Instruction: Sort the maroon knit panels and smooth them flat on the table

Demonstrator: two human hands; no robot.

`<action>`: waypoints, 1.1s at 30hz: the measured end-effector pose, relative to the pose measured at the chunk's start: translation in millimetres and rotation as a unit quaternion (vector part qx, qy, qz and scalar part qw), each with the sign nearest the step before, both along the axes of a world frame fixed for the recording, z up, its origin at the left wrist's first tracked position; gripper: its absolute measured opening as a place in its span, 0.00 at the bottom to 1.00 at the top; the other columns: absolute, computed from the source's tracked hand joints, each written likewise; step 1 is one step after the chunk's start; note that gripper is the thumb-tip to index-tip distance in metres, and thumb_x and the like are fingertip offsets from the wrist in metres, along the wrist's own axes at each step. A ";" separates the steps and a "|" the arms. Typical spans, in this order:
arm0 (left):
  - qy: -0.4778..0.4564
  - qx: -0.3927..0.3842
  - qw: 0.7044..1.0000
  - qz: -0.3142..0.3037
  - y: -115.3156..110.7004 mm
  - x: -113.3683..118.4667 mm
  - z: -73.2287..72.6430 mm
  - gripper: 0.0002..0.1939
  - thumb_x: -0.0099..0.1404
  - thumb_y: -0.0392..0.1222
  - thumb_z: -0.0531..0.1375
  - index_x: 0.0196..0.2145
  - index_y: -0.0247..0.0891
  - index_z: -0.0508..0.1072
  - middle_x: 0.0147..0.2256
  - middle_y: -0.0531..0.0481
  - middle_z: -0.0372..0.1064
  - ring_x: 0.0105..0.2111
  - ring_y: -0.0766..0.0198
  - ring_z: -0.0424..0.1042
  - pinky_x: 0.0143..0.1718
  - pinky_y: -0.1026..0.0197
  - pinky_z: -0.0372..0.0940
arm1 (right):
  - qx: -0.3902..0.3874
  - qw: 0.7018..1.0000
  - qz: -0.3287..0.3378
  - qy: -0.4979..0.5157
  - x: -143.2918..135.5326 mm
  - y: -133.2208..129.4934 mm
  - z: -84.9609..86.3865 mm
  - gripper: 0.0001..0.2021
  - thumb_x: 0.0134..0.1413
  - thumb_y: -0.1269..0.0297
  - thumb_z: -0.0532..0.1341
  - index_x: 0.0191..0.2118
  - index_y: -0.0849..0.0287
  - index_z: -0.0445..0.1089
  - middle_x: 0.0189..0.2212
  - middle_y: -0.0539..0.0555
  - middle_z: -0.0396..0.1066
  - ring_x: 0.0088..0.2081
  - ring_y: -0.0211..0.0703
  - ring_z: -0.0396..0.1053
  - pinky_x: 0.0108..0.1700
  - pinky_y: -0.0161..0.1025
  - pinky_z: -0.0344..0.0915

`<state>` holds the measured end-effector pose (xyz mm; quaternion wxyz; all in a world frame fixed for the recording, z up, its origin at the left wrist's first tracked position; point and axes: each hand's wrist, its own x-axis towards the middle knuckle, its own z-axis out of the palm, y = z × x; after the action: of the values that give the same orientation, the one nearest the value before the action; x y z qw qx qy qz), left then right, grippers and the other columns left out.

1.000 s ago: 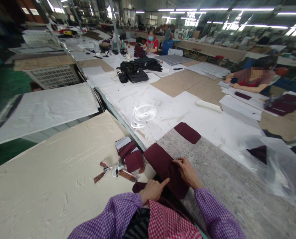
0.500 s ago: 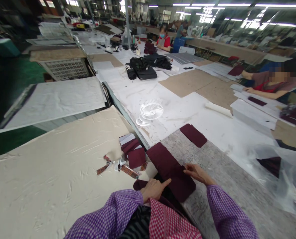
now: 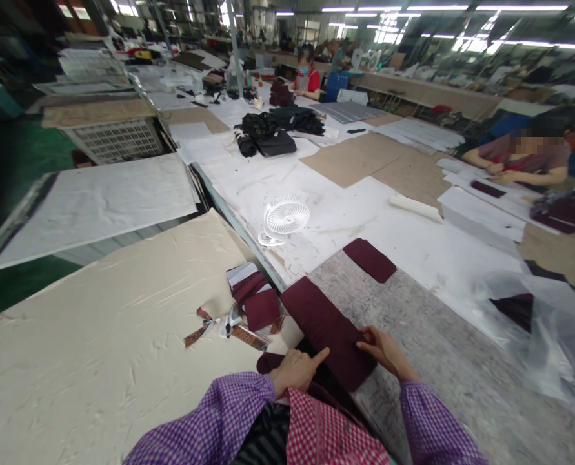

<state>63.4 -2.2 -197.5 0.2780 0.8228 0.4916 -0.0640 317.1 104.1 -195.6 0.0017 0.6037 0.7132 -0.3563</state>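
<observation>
A long maroon fabric piece (image 3: pixel 323 323) lies across the near edge of the grey mottled board (image 3: pixel 427 342). My right hand (image 3: pixel 381 349) pinches its right edge between thumb and fingers. My left hand (image 3: pixel 299 369) is at its left edge, index finger stretched out and touching the cloth, the other fingers curled; a dark maroon piece (image 3: pixel 269 362) shows beside that hand. Farther back on the board is a smaller maroon piece (image 3: pixel 370 259). To the left sits a stack of maroon and grey pieces (image 3: pixel 262 309), with patterned strips (image 3: pixel 249 336) near it.
A white fan (image 3: pixel 287 216) stands on the white table (image 3: pixel 355 219). Behind it is a pile of black fabric (image 3: pixel 268 132). A clear plastic bag (image 3: pixel 548 336) lies at right. One person (image 3: pixel 529 152) works at the far right, another (image 3: pixel 307 79) at the back.
The raised fold near my right hand now lies flatter along the long maroon piece. The person at right has brought both hands together, and the maroon piece held up there is no longer visible. The view has shifted slightly.
</observation>
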 end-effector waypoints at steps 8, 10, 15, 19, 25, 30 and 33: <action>0.005 0.005 1.000 0.003 -0.3 -0.5 1.9 0.33 0.64 0.40 0.49 0.65 0.44 0.42 0.35 0.42 0.74 0.34 0.52 0.74 0.31 0.57 0.63 | 0.039 0.999 -0.035 -0.012 -8.4 -2.8 -11.4 0.13 0.48 0.59 0.56 0.40 0.58 0.64 0.29 0.53 0.73 0.32 0.46 0.71 0.35 0.40 0.62; 0.001 0.003 1.000 0.005 -0.4 -1.2 3.4 0.33 0.64 0.40 0.49 0.65 0.44 0.43 0.35 0.42 0.74 0.34 0.52 0.74 0.32 0.56 0.63 | 0.045 0.998 -0.032 -0.014 -8.7 -4.6 -14.2 0.13 0.48 0.60 0.56 0.40 0.59 0.64 0.28 0.53 0.73 0.31 0.46 0.71 0.35 0.40 0.62; -0.010 -0.003 1.000 0.010 -0.2 -1.4 6.2 0.31 0.65 0.40 0.47 0.65 0.44 0.44 0.35 0.41 0.74 0.34 0.51 0.74 0.33 0.55 0.63 | 0.065 0.997 -0.023 -0.022 -6.9 -6.7 -19.0 0.12 0.48 0.63 0.57 0.40 0.59 0.64 0.29 0.52 0.74 0.31 0.44 0.72 0.35 0.38 0.63; -0.009 -0.007 1.000 0.009 0.5 -1.3 6.6 0.32 0.65 0.39 0.47 0.65 0.43 0.43 0.36 0.40 0.74 0.36 0.50 0.74 0.34 0.53 0.64 | 0.102 0.993 -0.021 -0.047 -10.0 -12.5 -19.7 0.11 0.49 0.65 0.58 0.41 0.58 0.65 0.30 0.52 0.74 0.32 0.45 0.72 0.34 0.38 0.64; -0.010 -0.007 1.000 0.003 1.8 -1.8 5.8 0.32 0.64 0.40 0.48 0.65 0.43 0.43 0.35 0.40 0.74 0.35 0.50 0.75 0.34 0.53 0.66 | 0.236 0.965 -0.020 -0.116 -24.2 -28.9 -6.0 0.13 0.53 0.67 0.57 0.45 0.62 0.68 0.42 0.64 0.69 0.44 0.58 0.67 0.41 0.50 0.62; -0.015 -0.001 1.000 0.005 2.1 -1.0 4.3 0.32 0.64 0.39 0.48 0.64 0.42 0.44 0.35 0.40 0.75 0.35 0.49 0.75 0.33 0.52 0.66 | 0.301 0.949 0.051 -0.077 -49.3 -37.7 -19.5 0.15 0.62 0.67 0.49 0.46 0.57 0.70 0.49 0.56 0.69 0.50 0.48 0.65 0.51 0.44 0.61; -0.017 -0.003 1.000 0.005 2.7 -1.2 3.6 0.33 0.63 0.38 0.50 0.64 0.42 0.45 0.36 0.39 0.75 0.35 0.49 0.75 0.34 0.52 0.67 | 0.366 0.922 0.085 -0.098 -65.8 -46.9 -43.0 0.22 0.63 0.59 0.48 0.57 0.66 0.62 0.59 0.63 0.61 0.60 0.53 0.56 0.58 0.49 0.54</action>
<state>62.2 0.5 -193.9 0.2895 0.8204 0.4905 -0.0499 251.2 57.2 -238.6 -0.1195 0.5310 0.8388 -0.0084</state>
